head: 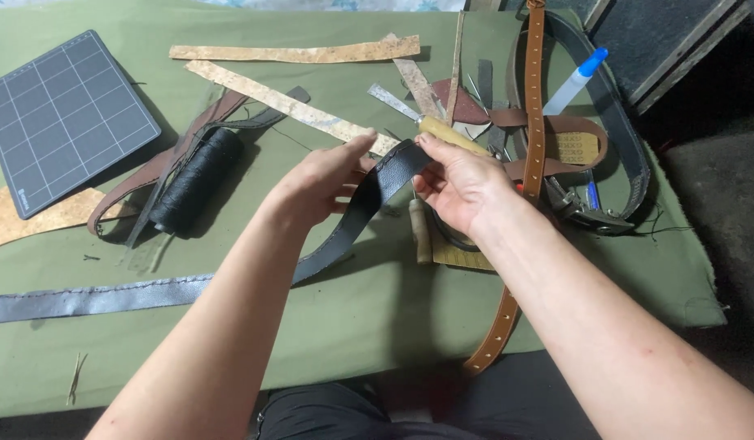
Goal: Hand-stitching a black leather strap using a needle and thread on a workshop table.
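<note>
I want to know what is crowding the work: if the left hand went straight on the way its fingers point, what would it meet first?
The left hand points up and right. Its fingertips already touch the dark leather strap; just beyond lies the wooden-handled knife, probably next, though depth is unclear.

A leatherwork bench: leather straps (533, 98), thread spool (196, 179) and cutting mat (59, 118) on green cloth (352, 318).

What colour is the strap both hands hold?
Dark grey-black leather strap, clearest in the head view.
</note>
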